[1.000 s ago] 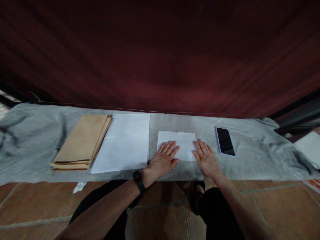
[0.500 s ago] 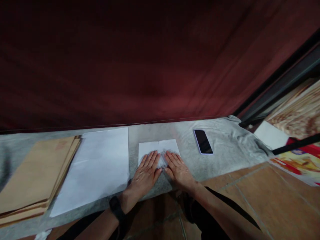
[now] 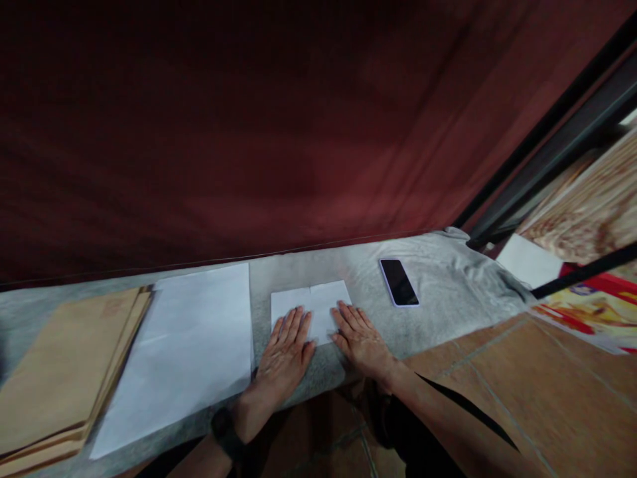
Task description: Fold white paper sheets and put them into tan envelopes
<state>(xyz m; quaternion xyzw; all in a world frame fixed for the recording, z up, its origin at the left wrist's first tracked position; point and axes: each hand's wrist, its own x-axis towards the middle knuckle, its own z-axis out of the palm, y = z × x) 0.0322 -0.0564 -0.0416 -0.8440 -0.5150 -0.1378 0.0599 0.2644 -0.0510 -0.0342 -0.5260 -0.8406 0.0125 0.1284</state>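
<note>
A small folded sheet of white paper [image 3: 322, 305] lies flat on the grey cloth, with a short slit or crease at the middle of its far edge. My left hand [image 3: 288, 348] rests flat on its left near part, fingers stretched out. On its right near corner lies my right hand [image 3: 362, 338], also flat with the fingers extended. Neither hand grips anything. The paper's near corners are partly hidden under the palms and fingers.
Left of my hands lie large white sheets [image 3: 194, 345], then a stack of brown paper envelopes or bags [image 3: 70, 365]. A phone [image 3: 399, 283] sits to the right on the grey cloth [image 3: 448, 285]. Dark red fabric [image 3: 298, 166] rises behind; a printed box [image 3: 597, 305] is far right.
My hands have moved apart sideways over the folded paper, uncovering its middle. The whole view has shifted slightly.
</note>
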